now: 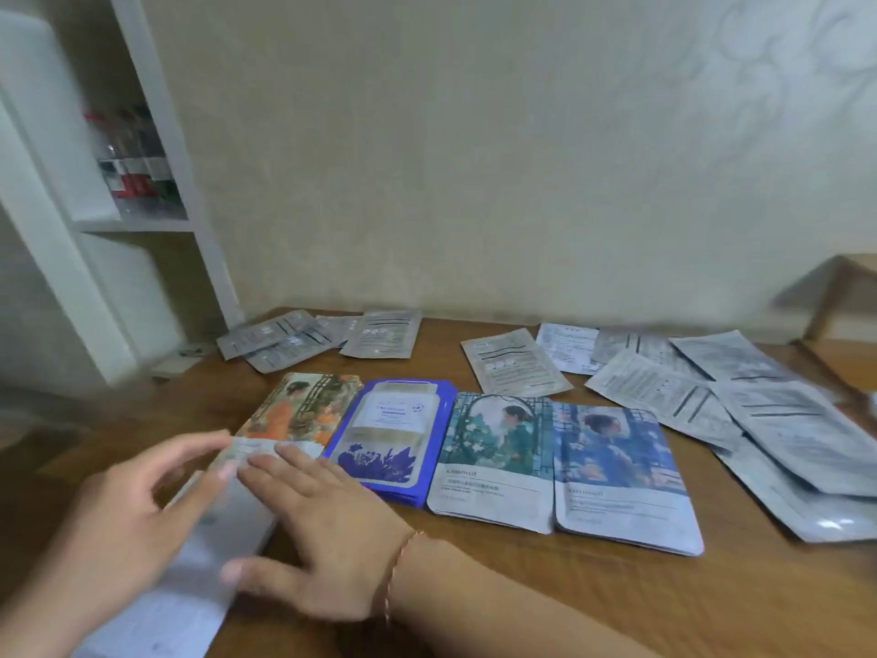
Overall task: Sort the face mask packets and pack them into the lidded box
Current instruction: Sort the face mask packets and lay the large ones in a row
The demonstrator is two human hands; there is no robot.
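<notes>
Four face-up piles of mask packets lie in a row on the wooden table [522, 591]: an orange pile [303, 406], a blue pile [394, 434], a green pile [493, 458] and a light-blue pile [621, 477]. My right hand [322, 529] lies flat with straight fingers on the near end of the orange pile. My left hand [123, 510] hovers beside it, fingers relaxed, fingertips touching the packet edge. Silver packets lie face down at the back left [379, 334] and in a spread at the right [759, 420]. No lidded box shows.
A pale flat sheet or packet [190, 577] lies under my hands at the near left table edge. A white shelf unit [142, 220] with small bottles stands at the left by the wall. A wooden chair or side table [835, 306] is at the far right.
</notes>
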